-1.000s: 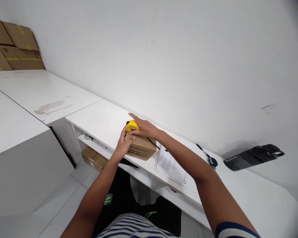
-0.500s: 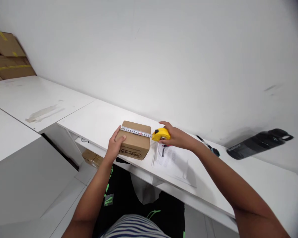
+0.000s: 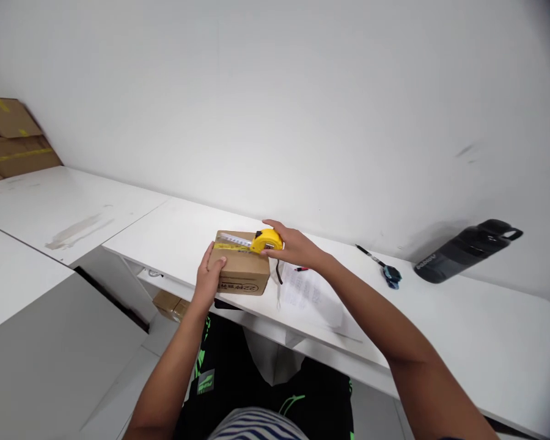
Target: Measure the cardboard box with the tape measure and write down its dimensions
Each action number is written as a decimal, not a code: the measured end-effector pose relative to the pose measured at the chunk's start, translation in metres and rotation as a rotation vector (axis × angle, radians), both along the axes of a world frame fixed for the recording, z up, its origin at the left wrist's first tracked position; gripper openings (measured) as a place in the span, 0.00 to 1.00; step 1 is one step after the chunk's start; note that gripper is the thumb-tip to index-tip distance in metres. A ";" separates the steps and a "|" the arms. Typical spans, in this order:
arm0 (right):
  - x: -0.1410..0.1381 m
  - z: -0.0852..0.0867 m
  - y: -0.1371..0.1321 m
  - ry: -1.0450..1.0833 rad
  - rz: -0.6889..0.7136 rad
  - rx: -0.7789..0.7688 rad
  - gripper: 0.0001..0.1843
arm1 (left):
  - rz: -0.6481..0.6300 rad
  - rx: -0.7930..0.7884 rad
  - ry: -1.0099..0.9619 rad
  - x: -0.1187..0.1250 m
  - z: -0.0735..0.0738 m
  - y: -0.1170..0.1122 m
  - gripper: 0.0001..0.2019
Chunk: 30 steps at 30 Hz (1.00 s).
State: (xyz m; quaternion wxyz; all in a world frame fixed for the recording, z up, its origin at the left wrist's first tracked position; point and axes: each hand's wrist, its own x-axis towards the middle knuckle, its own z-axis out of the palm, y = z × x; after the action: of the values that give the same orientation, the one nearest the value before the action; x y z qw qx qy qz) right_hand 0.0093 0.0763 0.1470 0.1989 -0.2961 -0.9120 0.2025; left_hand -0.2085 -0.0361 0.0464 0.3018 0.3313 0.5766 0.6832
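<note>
A small brown cardboard box (image 3: 242, 272) stands near the front edge of the white desk (image 3: 440, 324). My left hand (image 3: 212, 272) clasps the box's left end and pins the tip of the tape there. My right hand (image 3: 293, 245) grips a yellow tape measure (image 3: 266, 241) over the box's right top edge. A short length of tape (image 3: 233, 242) runs across the box's top between the two hands.
A sheet of paper in a clear sleeve (image 3: 311, 297) lies right of the box. Farther right are a black pen (image 3: 367, 255), a small dark blue object (image 3: 391, 274) and a black bottle on its side (image 3: 465, 251). Cardboard boxes (image 3: 9, 137) are stacked far left; another box (image 3: 168, 304) sits under the desk.
My right hand drew the tape measure out to the right across the box, then came back left. Less tape shows now, and the case sits at the box's right top edge.
</note>
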 end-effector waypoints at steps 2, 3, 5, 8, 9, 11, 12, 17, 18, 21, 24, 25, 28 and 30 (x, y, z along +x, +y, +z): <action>-0.022 0.001 0.004 0.066 0.009 0.058 0.36 | 0.052 -0.035 0.000 0.010 -0.002 -0.001 0.36; -0.033 0.001 0.006 0.088 0.001 0.085 0.33 | 0.082 -0.058 0.010 0.017 -0.005 -0.002 0.39; -0.053 0.003 0.009 0.106 -0.034 0.122 0.29 | 0.160 -0.117 0.063 0.032 -0.012 -0.005 0.45; -0.079 0.005 0.012 0.107 -0.104 0.124 0.29 | 0.242 -0.170 0.148 0.048 -0.023 -0.011 0.44; -0.086 0.005 0.012 0.113 -0.127 0.118 0.30 | 0.251 -0.163 0.162 0.049 -0.025 -0.013 0.42; -0.097 0.002 0.012 0.116 -0.167 0.113 0.34 | 0.273 -0.131 0.189 0.041 -0.024 -0.014 0.38; -0.101 0.000 0.012 0.111 -0.179 0.112 0.35 | 0.289 -0.113 0.203 0.032 -0.022 -0.013 0.38; -0.113 -0.010 0.006 0.068 -0.174 0.128 0.32 | 0.058 0.039 0.102 -0.021 -0.012 0.007 0.34; -0.114 -0.011 0.005 0.059 -0.176 0.130 0.31 | -0.015 0.071 0.067 -0.026 -0.012 0.012 0.31; -0.119 -0.011 0.003 0.033 -0.189 0.114 0.30 | -0.050 0.122 0.005 -0.027 -0.015 0.022 0.25; -0.118 -0.010 0.002 0.042 -0.184 0.099 0.27 | -0.005 0.146 -0.027 -0.020 -0.018 0.024 0.24; -0.115 -0.011 0.001 0.053 -0.173 0.098 0.25 | -0.001 0.148 -0.032 -0.018 -0.018 0.024 0.24; -0.095 -0.016 -0.011 0.096 -0.155 0.100 0.22 | 0.017 0.146 -0.037 -0.017 -0.018 0.022 0.24; -0.072 -0.021 -0.025 0.119 -0.167 0.094 0.21 | 0.026 0.144 -0.036 -0.018 -0.019 0.023 0.24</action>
State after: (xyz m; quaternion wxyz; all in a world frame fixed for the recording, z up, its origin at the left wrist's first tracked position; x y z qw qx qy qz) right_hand -0.0625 0.0513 0.1260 0.2826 -0.3489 -0.8792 0.1595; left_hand -0.2264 -0.0133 0.0269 0.2785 0.3326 0.5246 0.7325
